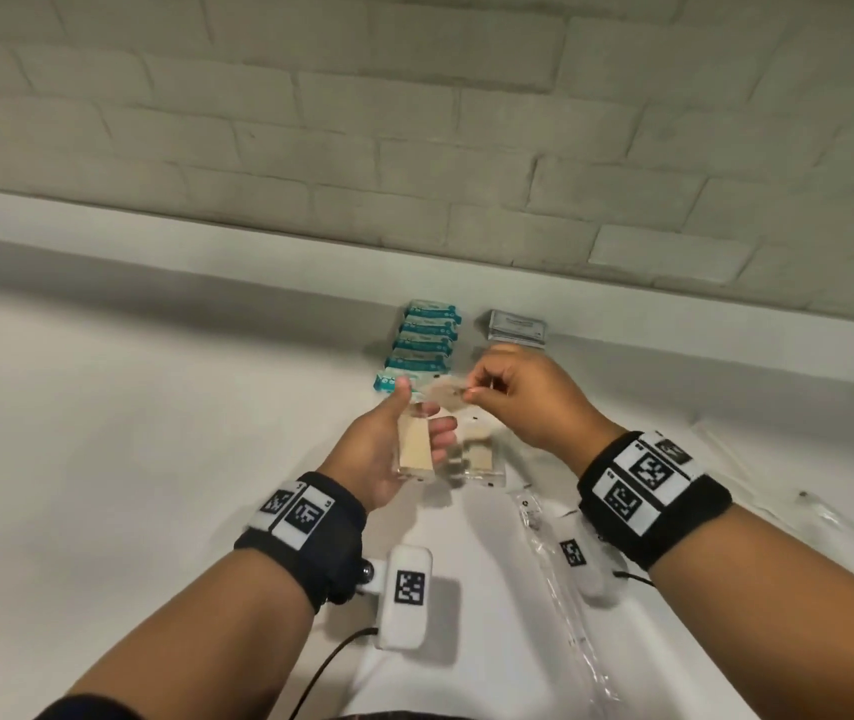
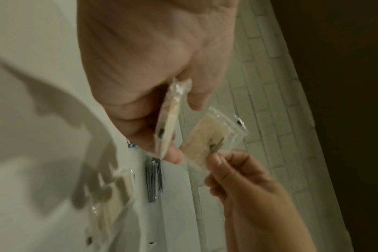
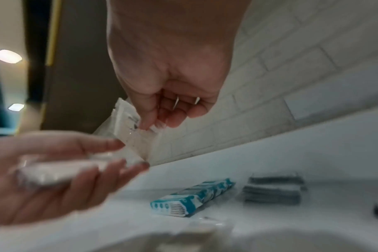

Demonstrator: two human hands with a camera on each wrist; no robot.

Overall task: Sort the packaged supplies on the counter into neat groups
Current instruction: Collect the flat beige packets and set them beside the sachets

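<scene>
My left hand (image 1: 404, 433) holds a small stack of clear packets with beige contents (image 1: 416, 449) between thumb and fingers above the white counter (image 1: 154, 407). My right hand (image 1: 471, 389) pinches one more clear beige packet (image 2: 207, 141) by its edge, just right of the left hand's stack. In the right wrist view that pinched packet (image 3: 129, 129) hangs from the fingertips beside the left hand's stack (image 3: 63, 170). A similar packet (image 1: 482, 462) lies on the counter under the hands. A row of teal-and-white packets (image 1: 424, 343) and a grey stack of packets (image 1: 515, 327) sit by the back ledge.
A long clear plastic sleeve (image 1: 565, 584) lies on the counter near my right wrist, and more clear wrapping (image 1: 819, 511) lies at the right. A white brick wall (image 1: 414, 122) rises behind the ledge. The counter's left part is bare white surface.
</scene>
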